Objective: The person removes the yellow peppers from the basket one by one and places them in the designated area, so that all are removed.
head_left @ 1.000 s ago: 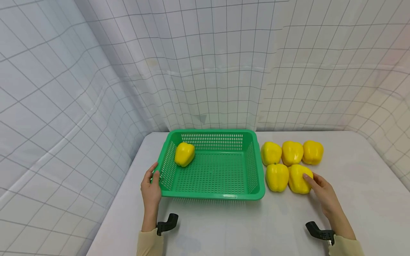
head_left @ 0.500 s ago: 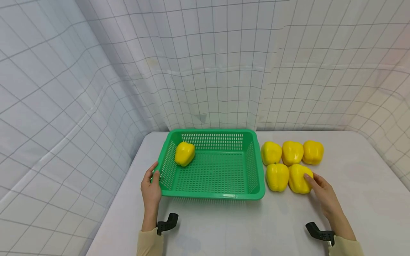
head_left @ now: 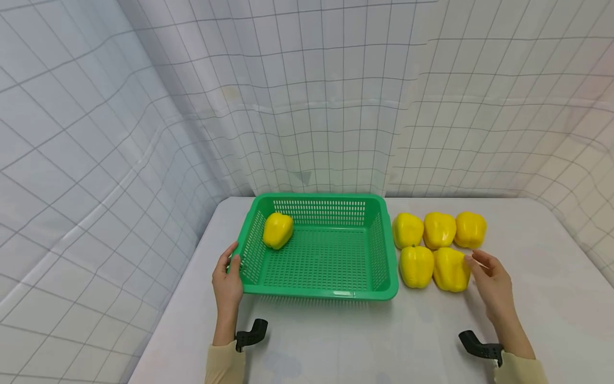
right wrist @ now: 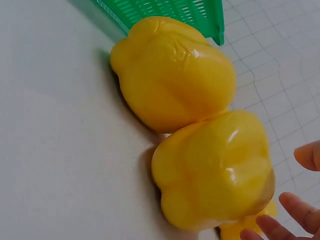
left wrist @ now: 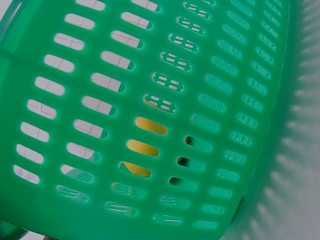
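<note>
A green plastic basket (head_left: pixel 312 293) stands on the table, with one yellow bell pepper (head_left: pixel 277 231) in its back left part. My left hand (head_left: pixel 227 284) holds the basket's left rim, thumb at the rim and fingers outside the wall. In the left wrist view the slotted basket wall (left wrist: pixel 112 70) fills most of the frame and hides that hand. To the right, my right hand (head_left: pixel 496 285) is beside the front right yellow bell pepper (head_left: pixel 450 271), thumb near its right side. In the right wrist view its fingers (right wrist: pixel 300 214) are spread apart with nothing between them.
Another yellow bell pepper (head_left: pixel 416 268) sits left of that one, close to the basket. Behind them three more yellow bell peppers (head_left: pixel 439 230) form a row. A white table (head_left: pixel 336 341) lies underneath, and a white gridded curtain (head_left: pixel 316 106) hangs around its back and sides.
My right hand has let go of the front right bell pepper and shifted slightly right. That pepper stays in place. The left hand keeps its hold on the basket.
</note>
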Available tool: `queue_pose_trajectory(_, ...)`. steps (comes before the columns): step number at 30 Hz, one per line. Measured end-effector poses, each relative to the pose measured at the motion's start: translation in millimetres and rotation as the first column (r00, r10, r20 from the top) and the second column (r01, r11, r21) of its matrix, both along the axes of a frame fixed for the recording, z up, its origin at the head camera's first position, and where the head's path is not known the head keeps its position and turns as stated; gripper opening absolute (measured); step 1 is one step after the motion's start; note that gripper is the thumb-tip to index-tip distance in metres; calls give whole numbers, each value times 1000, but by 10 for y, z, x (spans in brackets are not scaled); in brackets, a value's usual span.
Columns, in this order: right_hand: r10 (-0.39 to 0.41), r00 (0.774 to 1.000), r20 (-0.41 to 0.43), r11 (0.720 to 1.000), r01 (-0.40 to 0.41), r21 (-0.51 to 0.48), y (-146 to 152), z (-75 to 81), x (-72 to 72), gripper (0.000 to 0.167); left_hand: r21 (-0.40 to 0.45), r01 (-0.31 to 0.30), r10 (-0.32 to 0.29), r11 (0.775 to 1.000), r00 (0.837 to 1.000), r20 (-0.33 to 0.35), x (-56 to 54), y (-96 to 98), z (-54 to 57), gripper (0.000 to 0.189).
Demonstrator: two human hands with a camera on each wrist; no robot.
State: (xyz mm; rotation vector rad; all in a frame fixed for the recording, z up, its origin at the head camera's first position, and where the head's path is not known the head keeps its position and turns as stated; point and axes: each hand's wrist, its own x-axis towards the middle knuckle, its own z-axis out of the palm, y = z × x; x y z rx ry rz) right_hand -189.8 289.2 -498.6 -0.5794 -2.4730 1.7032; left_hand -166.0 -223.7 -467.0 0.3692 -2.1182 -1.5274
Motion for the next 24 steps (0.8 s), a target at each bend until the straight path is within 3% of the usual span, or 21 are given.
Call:
queue_pose_trajectory(4, -76, 997, -26, 994, 78, 73, -27, 69, -52, 68, -12, 1, -1, 1000, 1000, 4, 0, 0, 0, 36)
queue_pose_trajectory(7, -70, 992, -109, 989, 83, 120, -102, 146, -89, 61, -19, -2, 2, 1000, 1000, 6, 1, 0, -1, 35)
queue_pose_trajectory(11, 9, 970, -242, 991, 23, 128, -322, 358, -90, 49, -28, -8, 8, 1000, 1000, 4, 1, -2, 0, 35)
queue_pose_trajectory(15, 111, 949, -296, 983, -62, 172, -499, 462, -159, 45, -30, -13, 13, 999, 1000, 1, 2, -3, 4, 35)
queue_pose_trajectory(21, 307, 900, -311, 943, -243, 228, -830, 804, -190, 47, -22, -11, 11, 1000, 1000, -4, 2, -5, 7, 35)
queue_pose_trajectory(24, 368, 882, -294, 921, -302, 246, -995, 960, -214, 46, -18, -11, 11, 1000, 1000, -1, 3, -4, 5, 35)
